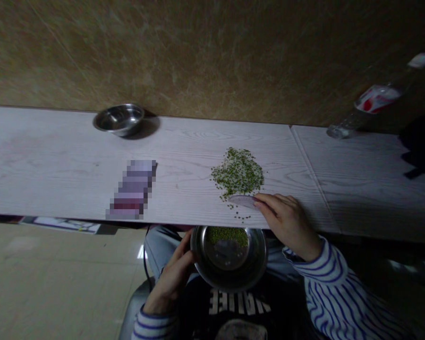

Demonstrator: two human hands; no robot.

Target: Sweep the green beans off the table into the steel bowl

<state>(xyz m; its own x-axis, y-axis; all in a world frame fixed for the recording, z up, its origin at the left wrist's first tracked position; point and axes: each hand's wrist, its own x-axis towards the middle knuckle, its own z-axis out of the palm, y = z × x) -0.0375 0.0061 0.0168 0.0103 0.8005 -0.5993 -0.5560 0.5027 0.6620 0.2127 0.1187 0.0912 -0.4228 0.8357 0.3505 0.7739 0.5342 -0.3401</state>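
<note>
My left hand [179, 271] grips the left rim of a steel bowl [230, 281], held just below the table's front edge over my lap. Green beans, small and round like mung beans [228, 234], lie along the far side inside that bowl. On the table, a loose pile of the same green beans [239, 172] is spread out, with a few strays toward the edge. Between finger and thumb, my right hand [286, 219] pinches a thin, pale, rounded scraper-like piece [243, 201]. Its blade touches the near side of the pile.
A second steel bowl [119, 120] stands against the wall at the back left. A pixelated flat object [132, 189] lies left of the pile. A clear plastic bottle [354, 115] stands at the back right, near a dark item [421, 151]. A seam [310, 165] crosses the tabletop.
</note>
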